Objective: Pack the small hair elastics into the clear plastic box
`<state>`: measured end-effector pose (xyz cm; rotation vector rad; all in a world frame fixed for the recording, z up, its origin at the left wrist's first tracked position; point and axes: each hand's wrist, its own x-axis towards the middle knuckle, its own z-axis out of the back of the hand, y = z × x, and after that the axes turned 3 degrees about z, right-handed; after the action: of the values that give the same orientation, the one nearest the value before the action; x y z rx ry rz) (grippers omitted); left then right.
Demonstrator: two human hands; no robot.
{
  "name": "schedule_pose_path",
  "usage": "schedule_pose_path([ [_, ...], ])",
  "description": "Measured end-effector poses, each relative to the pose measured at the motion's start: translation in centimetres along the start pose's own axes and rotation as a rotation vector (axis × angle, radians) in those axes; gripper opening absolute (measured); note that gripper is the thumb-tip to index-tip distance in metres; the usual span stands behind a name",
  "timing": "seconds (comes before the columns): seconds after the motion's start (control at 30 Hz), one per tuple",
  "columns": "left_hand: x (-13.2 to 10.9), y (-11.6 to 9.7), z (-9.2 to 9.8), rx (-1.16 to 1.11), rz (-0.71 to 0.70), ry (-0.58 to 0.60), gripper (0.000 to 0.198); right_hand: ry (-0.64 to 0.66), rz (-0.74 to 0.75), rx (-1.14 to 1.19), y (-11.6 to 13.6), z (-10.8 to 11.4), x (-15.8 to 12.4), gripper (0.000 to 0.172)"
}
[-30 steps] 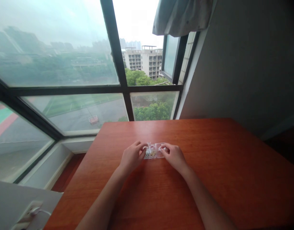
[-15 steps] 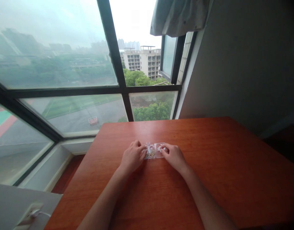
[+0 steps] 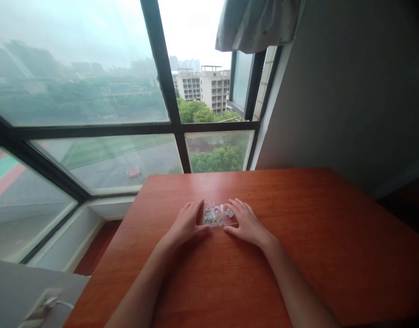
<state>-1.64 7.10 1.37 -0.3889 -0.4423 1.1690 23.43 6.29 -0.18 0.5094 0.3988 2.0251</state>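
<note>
A small clear plastic case [image 3: 224, 222] lies open and flat near the far edge of a reddish-brown wooden table [image 3: 209, 282], between my two hands. Its left part carries several little rings, among them yellowish rings [image 3: 217, 219] toward the middle and a dark greenish ring [image 3: 208, 219] at the near left; a small white piece [image 3: 229, 212] (too small for me to make out) shows on the right part.

My left hand [image 3: 186, 222] curves about the case's left end, thumb at the near side and fingers at the far side, spread apart. My right hand [image 3: 247, 223] mirrors it at the right end, its fingers loose and parted from the thumb, pinching nothing. Whether my fingertips press on the plastic edges, I cannot tell.

Beyond the table, dark window frames [image 3: 103, 132] cross the view, with a pale building [image 3: 214, 89] and green trees [image 3: 218, 159] outside. A grey curtain [image 3: 257, 27] hangs above, a shadowed wall [image 3: 339, 91] rises at right, and a white plug [image 3: 50, 302] sits in a wall socket [image 3: 42, 307] at lower left.
</note>
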Motion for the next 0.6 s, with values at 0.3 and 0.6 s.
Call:
schedule_pose_path([
  [0.3, -0.2, -0.6, -0.6, -0.012, -0.029, 0.004, 0.075, -0.198, -0.07, 0.229, -1.0, -0.4, 0.5, 0.061],
  [0.6, -0.2, -2.2, -2.9, -0.024, -0.036, -0.017, 0.086, -0.176, 0.153, 0.234, 2.0, -2.2, 1.0, 0.052],
])
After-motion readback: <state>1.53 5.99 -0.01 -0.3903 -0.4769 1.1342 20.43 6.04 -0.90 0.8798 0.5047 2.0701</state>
